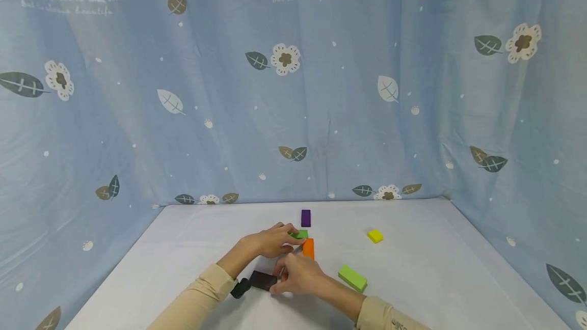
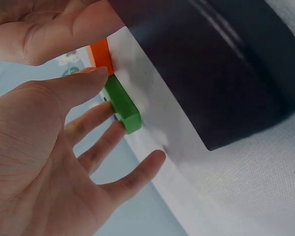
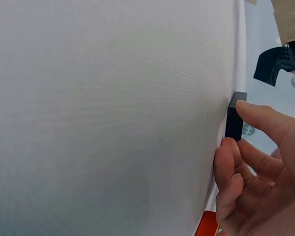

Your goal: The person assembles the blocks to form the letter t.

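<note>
While left hand pinches green block, right hand grips dark block's right end.

Beyond the fingers hang blue printed curtains; under the fingers, a white tabletop. Probably a curtained-off booth.

Left grip: thumb opposing fingers, little finger spread apart. Right grip just beside it, on the near side, thumb extended, fingers curled. Forearms angle in behind their grips.
</note>
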Motion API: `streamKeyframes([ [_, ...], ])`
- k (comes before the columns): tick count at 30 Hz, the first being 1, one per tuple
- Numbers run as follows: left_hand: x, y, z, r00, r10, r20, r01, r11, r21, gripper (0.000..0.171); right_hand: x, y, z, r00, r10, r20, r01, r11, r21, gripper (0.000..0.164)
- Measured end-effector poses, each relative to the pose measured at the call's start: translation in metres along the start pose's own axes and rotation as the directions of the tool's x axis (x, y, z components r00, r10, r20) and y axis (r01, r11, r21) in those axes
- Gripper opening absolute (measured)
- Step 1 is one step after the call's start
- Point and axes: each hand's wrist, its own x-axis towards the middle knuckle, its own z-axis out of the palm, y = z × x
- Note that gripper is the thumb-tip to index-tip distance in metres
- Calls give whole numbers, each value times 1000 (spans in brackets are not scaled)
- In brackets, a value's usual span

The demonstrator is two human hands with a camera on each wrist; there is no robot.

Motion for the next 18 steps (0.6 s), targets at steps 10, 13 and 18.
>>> streamKeyframes([
  [10, 0, 0, 0, 1000, -8, 4, 8, 1000, -19, 39, -2, -2, -4, 1000, -19, -4, 19, 1000, -16, 21],
  [13, 0, 0, 0, 1000, -18, 12, 18, 999, -32, 39, -2, -2, -5, 1000, -25, -4, 25, 999, -21, 22],
  [18, 0, 1, -2, 1000, -16, 21, 17, 999, -33, 40, -2, 0, -5, 999, -43, -3, 43, 999, -29, 22],
])
